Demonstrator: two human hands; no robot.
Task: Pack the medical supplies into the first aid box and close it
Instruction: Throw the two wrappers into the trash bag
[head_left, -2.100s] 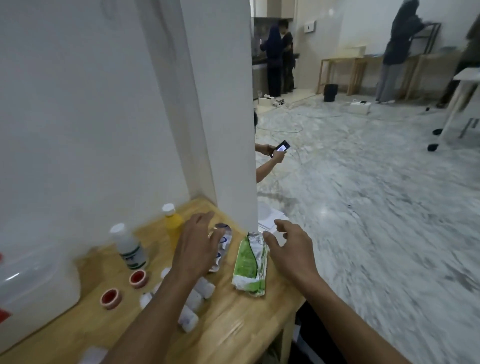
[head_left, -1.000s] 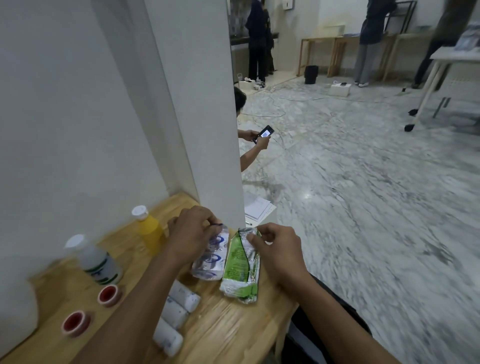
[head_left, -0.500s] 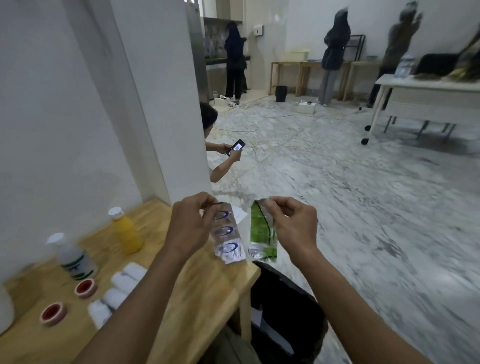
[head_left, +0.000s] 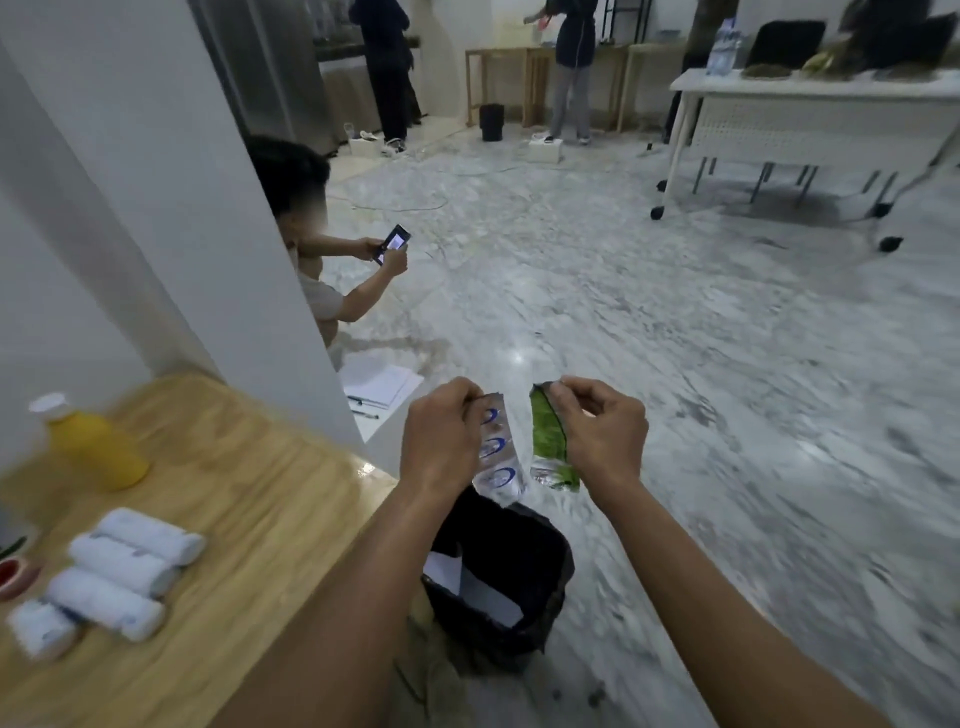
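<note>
marble floor (head_left: 675, 338) and white partition walls fill the view, with a wooden desk (head_left: 249, 493) at the lower left as the landmark for everything else. on the far left end of the desk stands a yellow bottle (head_left: 93, 449) with a white cap, blurred. nearer the viewer on the desk lie several white bandage rolls (head_left: 119, 566) side by side, and a red-centred tape roll (head_left: 13, 574) sits at the desk's left edge. just past the desk's right edge, on the floor below, is a bin lined with a black bag (head_left: 498, 577) with white paper inside.

right of the desk, held up in the air over that bin, the left hand (head_left: 441, 441) pinches the top of a silver blister strip with blue marks (head_left: 497, 449) between curled fingers and thumb, so it hangs down. just beside it, not touching, the right hand (head_left: 602, 436) pinches the top of a green blister strip (head_left: 549, 441) the same way. further off behind the partition a seated person holds a phone (head_left: 392, 244).

the first aid box is not in view, so the step in hand looks like carrying both strips to it. to do this well, keep both pinches firm while they hang over the bin, bring them back over the desk, and lay them flat in the box so the lid can close.
</note>
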